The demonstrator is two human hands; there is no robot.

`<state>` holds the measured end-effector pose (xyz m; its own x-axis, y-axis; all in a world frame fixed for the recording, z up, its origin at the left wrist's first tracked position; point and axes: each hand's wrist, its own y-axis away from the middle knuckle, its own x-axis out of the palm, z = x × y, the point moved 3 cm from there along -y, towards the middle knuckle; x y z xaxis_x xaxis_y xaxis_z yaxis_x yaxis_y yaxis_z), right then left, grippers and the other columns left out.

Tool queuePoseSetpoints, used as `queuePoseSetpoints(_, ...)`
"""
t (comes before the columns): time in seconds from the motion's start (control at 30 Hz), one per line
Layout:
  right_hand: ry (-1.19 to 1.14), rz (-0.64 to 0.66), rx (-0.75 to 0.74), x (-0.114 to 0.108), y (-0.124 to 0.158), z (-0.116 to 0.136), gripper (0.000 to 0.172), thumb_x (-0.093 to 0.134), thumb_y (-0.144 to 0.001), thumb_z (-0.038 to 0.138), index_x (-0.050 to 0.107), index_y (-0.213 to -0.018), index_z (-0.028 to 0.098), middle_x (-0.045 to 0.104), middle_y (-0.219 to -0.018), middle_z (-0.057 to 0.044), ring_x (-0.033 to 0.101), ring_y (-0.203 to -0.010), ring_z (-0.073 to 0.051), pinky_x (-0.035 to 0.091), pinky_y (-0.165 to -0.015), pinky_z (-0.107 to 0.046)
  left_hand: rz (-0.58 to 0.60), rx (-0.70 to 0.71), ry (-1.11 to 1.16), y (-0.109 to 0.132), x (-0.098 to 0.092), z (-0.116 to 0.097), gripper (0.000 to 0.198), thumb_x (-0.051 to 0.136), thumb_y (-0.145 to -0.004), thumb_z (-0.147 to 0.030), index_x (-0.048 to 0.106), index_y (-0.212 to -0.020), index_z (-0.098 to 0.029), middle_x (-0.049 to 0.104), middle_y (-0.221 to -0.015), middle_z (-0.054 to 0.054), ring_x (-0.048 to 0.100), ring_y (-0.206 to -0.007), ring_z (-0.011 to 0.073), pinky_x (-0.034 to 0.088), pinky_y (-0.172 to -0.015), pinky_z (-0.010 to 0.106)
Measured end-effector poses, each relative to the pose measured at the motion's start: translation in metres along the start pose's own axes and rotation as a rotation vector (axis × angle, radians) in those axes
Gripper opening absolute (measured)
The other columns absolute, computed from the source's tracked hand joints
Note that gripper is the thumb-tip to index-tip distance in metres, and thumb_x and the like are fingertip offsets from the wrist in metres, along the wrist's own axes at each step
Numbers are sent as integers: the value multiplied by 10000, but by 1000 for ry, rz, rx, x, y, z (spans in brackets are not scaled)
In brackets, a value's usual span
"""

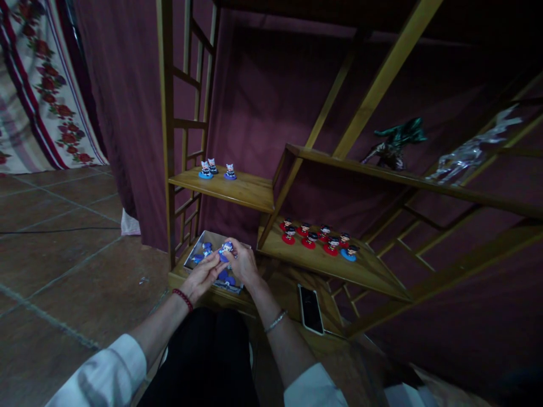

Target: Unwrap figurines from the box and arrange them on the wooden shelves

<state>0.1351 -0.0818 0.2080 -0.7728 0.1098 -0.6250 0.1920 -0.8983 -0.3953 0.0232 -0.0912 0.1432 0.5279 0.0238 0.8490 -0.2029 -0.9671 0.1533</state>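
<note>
A small purple figurine [226, 249] is held between both hands above an open box [196, 246]. My left hand [205, 275] grips its lower left side, with the fingers closed. From the right, my right hand [242, 262] pinches the same figurine near its head and side. Inside the box lie more purple-blue figurines [206, 249], partly hidden by my hands. Three small white-and-black figurines [229, 171] stand on the wooden shelf [246, 189] above the box. Several dark-haired figurines on red bases [310, 239] and one on a blue base [349, 252] stand on the shelf to the right.
A phone [311, 309] lies on the bottom board right of the box. On the upper right shelf [382, 174] stand a green-brown statue [394, 144] and a clear horse-like statue [469, 150]. Lattice posts [167, 135] rise at the left, beside a purple curtain [123, 113].
</note>
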Motion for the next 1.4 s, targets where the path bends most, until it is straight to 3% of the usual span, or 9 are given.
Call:
queuePoseSetpoints(0.27, 4, 10, 8, 2, 6, -4, 306, 539, -750, 212, 591, -1042, 289, 680, -835, 24, 626, -733, -150, 479, -711, -250, -18, -11, -13, 4, -3, 3, 143, 556, -763, -4, 660, -773, -101, 677, -835, 50, 638, -832, 134, 441, -945, 328)
queuePoseSetpoints(0.53, -3, -16, -6, -9, 1, 5, 330, 536, -740, 197, 582, -1055, 284, 675, -901, 28, 624, -754, -151, 480, -749, -268, 59, 3, 12, 4, 10, -1, 249, 504, -799, -18, 638, -983, -118, 676, -950, 71, 612, -973, 163, 412, -987, 346)
queuePoseSetpoints(0.87, -17, 14, -42, -14, -5, 16, 356, 561, -735, 185, 579, -1075, 287, 673, -933, 23, 620, -829, -161, 482, -781, -281, 48, -31, 62, 10, 19, -20, 330, 428, -818, -25, 570, -1106, -100, 675, -952, 101, 631, -931, 182, 423, -976, 391)
queuePoseSetpoints(1.2, 36, 50, -86, -16, -6, 28, 378, 564, -740, 174, 580, -1104, 275, 669, -970, 8, 614, -831, -152, 477, -802, -286, -31, -59, -56, 24, 35, -34, 180, 455, -780, 18, 610, -838, -56, 675, -871, 130, 654, -855, 201, 494, -881, 368)
queuePoseSetpoints(1.4, 1, 72, -44, -17, -8, 33, 401, 567, -742, 175, 570, -1133, 265, 681, -948, 6, 632, -795, -147, 493, -779, -276, -106, -84, -150, 30, 47, -43, 196, 404, -815, 2, 588, -766, -47, 675, -784, 138, 667, -742, 179, 537, -802, 358)
